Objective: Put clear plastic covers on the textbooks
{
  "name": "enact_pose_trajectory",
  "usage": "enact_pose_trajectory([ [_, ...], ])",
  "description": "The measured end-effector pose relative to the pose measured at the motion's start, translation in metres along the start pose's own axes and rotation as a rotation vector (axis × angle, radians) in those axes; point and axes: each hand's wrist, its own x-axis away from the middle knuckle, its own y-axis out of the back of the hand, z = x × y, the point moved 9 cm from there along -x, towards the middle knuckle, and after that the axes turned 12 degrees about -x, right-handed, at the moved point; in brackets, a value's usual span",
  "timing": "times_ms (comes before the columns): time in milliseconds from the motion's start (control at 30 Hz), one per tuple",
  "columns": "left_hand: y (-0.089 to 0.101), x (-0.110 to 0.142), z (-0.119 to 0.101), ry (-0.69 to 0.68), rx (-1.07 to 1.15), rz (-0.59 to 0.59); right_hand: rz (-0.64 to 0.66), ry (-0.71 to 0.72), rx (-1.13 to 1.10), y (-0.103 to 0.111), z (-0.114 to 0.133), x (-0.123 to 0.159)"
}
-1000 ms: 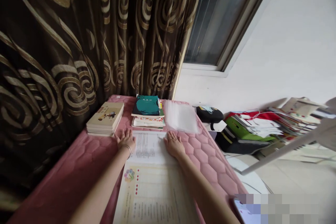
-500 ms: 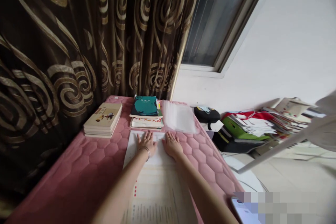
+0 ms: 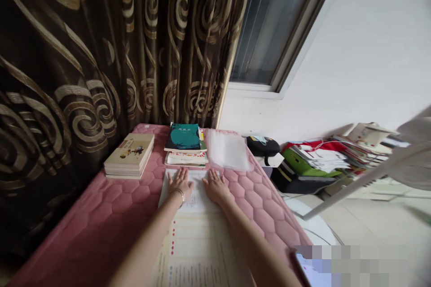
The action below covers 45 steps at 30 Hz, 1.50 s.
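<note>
My left hand (image 3: pixel 180 184), with a bracelet on its wrist, lies flat with fingers spread on the far white page of a long printed paper (image 3: pixel 193 242), which looks like an opened book. My right hand (image 3: pixel 217 187) also presses flat on that far page, near its right edge. Red dots and columns of print show on the nearer part between my forearms. Just beyond my hands sit a stack of books (image 3: pixel 184 136) with a dark teal cover on top and a pile of clear plastic sheets (image 3: pixel 230 151).
A pile of beige books (image 3: pixel 129 156) stands at the left on the pink quilted surface (image 3: pixel 117 224). Behind hangs a patterned curtain (image 3: pixel 151 45). To the right are a black case (image 3: pixel 263 146), a green box with papers (image 3: pixel 296 162), a white fan (image 3: pixel 370 179) and a phone (image 3: pixel 308 269).
The view has shifted slightly. My left hand has slid a little to the left across the page, and my right hand has moved slightly left too; both stay flat.
</note>
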Motion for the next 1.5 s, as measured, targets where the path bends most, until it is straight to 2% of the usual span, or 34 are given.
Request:
enact_pose_trajectory([
  [67, -0.001, 0.003, 0.026, 0.062, -0.02, 0.029, -0.009, -0.021, 0.016, 0.005, -0.012, 0.001],
  [167, -0.001, 0.008, 0.06, 0.095, -0.048, 0.076, 0.002, -0.029, 0.04, 0.007, -0.017, 0.001],
  [300, 0.009, 0.022, 0.081, 0.137, -0.086, 0.085, 0.017, -0.045, 0.061, 0.008, -0.011, 0.0],
  [400, 0.02, 0.046, 0.074, 0.159, -0.106, 0.006, 0.02, -0.052, 0.078, 0.009, -0.007, 0.001],
  [467, 0.026, 0.07, 0.059, 0.105, -0.11, -0.095, 0.016, -0.062, 0.092, 0.01, -0.005, 0.002],
  [600, 0.014, 0.121, 0.041, 0.066, -0.071, -0.127, -0.018, -0.1, 0.125, 0.012, 0.0, 0.0],
  [733, 0.005, 0.147, 0.04, 0.079, -0.042, -0.131, -0.057, -0.11, 0.161, 0.008, 0.024, 0.002],
  [900, 0.016, 0.145, 0.04, 0.06, -0.005, -0.124, -0.089, 0.129, 0.1, -0.017, 0.099, 0.01],
  [1000, 0.022, 0.135, 0.043, 0.06, 0.0, -0.099, -0.112, 0.159, 0.03, -0.028, 0.128, 0.006],
  [1200, 0.02, 0.118, 0.05, 0.077, 0.004, -0.096, -0.009, 0.071, -0.06, -0.042, 0.133, -0.022],
  [1500, 0.019, 0.119, 0.05, 0.042, 0.012, -0.099, -0.075, -0.071, -0.068, -0.036, 0.136, -0.07],
])
